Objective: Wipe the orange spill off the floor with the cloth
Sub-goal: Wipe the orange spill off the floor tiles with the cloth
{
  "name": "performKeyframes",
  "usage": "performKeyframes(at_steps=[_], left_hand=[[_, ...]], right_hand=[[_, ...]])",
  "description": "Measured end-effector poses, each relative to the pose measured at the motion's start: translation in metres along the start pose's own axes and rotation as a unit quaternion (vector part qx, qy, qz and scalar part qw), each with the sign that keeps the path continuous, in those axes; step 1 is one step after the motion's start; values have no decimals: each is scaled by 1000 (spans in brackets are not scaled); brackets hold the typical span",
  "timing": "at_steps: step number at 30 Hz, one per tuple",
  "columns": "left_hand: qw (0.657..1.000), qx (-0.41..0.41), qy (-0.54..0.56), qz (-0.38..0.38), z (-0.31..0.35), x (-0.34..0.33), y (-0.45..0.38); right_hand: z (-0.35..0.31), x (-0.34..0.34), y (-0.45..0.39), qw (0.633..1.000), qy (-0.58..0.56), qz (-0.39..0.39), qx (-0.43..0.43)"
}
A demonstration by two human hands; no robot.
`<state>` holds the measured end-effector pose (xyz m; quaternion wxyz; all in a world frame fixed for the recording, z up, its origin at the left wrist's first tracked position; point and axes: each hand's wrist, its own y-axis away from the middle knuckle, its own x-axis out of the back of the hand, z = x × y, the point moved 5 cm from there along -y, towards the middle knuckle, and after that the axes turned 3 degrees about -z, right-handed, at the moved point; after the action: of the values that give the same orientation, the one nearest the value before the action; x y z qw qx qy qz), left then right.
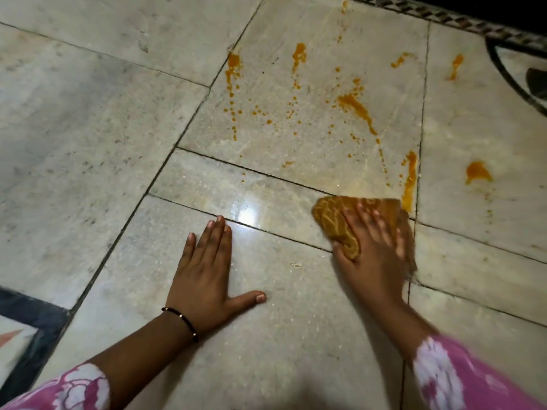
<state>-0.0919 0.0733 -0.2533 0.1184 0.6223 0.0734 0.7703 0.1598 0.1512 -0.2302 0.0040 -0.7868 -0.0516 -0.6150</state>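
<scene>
An orange spill (355, 109) lies in streaks and drops across the pale marble floor (88, 128), from the upper middle to the right. A thick streak (410, 180) and a blob (477, 172) sit just beyond the cloth. The cloth (334, 221) is crumpled, stained orange-brown, and pressed flat on the floor under my right hand (376, 253), which is blurred. My left hand (207, 267) rests flat on the tile with fingers spread, holding nothing, a thin dark bracelet at the wrist.
A dark patterned border strip (461, 23) runs along the top right, with a dark curved inlay (515, 81) below it. A dark inlaid tile band (32, 329) is at the lower left. Dark grout lines cross the floor.
</scene>
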Motion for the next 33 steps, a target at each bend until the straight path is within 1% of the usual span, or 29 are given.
performKeyframes(at_steps=[2, 3, 4, 6, 8, 9, 10, 12, 14, 16, 18, 19, 20, 22, 24, 25, 26, 27, 29, 30, 31, 33], left_hand=[[1000, 0, 0, 4, 0, 0, -1], [1000, 0, 0, 4, 0, 0, -1], [1000, 0, -1, 2, 0, -1, -2], [1000, -1, -3, 1, 0, -1, -2], [1000, -3, -6, 2, 0, -1, -2], [1000, -2, -6, 6, 0, 0, -2], [1000, -3, -7, 7, 0, 0, -2], [1000, -5, -3, 6, 0, 0, -2], [1000, -3, 1, 1, 0, -1, -2], [1000, -3, 8, 1, -1, 0, -1], [1000, -5, 11, 5, 0, 0, -2], [1000, -6, 11, 8, 0, 0, -2], [1000, -6, 11, 12, 0, 0, -2], [1000, -8, 9, 13, 1, 0, -2], [1000, -12, 10, 19, 1, 0, -2], [1000, -16, 10, 24, 1, 0, -2], [999, -20, 9, 27, 1, 0, -2], [999, -22, 9, 28, 2, -1, -2], [999, -23, 14, 35, 2, 0, -1], [999, -26, 21, 36, 4, 1, -1], [998, -32, 33, 37, 5, 1, -1], [994, -77, 56, 43, 13, 4, -3]], right_hand=[[-1, -5, 44, 998, -9, 15, -64], [-12, -10, 65, 997, -13, 18, -79], [-28, -14, 79, 997, -16, 22, -70], [-64, -26, 86, 1000, -16, 9, -2], [-86, -32, 63, 997, -10, -16, 76], [-88, -30, 43, 995, -12, -22, 97], [-82, -29, 23, 995, -18, -24, 100], [-55, -21, -6, 997, -29, -20, 65], [-19, -11, -7, 1000, -22, 4, -4], [5, -1, 22, 997, -22, 28, -64], [2, -5, 69, 995, -27, 21, -98], [-9, -11, 89, 995, -19, 15, -100], [-25, -16, 102, 996, -12, 8, -84], [-56, -22, 98, 1000, -6, -12, -2], [-69, -22, 61, 993, 13, -37, 110], [-66, -21, 37, 989, 24, -40, 143], [-57, -18, 13, 989, 28, -38, 143], [-45, -14, -8, 993, 19, -31, 111], [-28, -12, -30, 1000, -18, -15, 11], [-29, -12, -27, 999, -31, -7, -18], [-34, -14, -16, 999, -39, -3, -11], [-45, -17, 22, 996, -38, -13, 75]])
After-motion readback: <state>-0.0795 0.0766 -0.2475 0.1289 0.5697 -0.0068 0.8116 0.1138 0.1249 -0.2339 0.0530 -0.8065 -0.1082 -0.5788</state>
